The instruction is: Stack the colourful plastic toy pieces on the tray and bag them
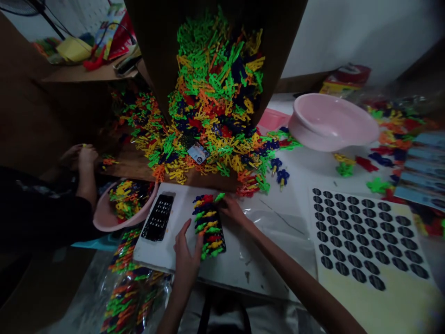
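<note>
Between my hands lies a black slotted tray (223, 241) filled with rows of small plastic toy figures (208, 221) in green, yellow, blue, red and orange. My left hand (187, 253) rests at the tray's left side, thumb and fingers apart, the thumb close to the figures. At the tray's far right corner, my right hand (234, 211) has its fingertips closed at a green plastic figure (219, 197); the fingers are partly hidden. A second black tray (158, 218), with pale spots showing through its slots, lies to the left on the white board (181, 197).
A large box (285, 28) spills a heap of coloured figures (215, 106) onto the table. Pink basins stand right (333, 123) and left (104, 215). A sheet of round black stickers (368, 236) lies right. Another person's arm (86, 171) reaches in at left.
</note>
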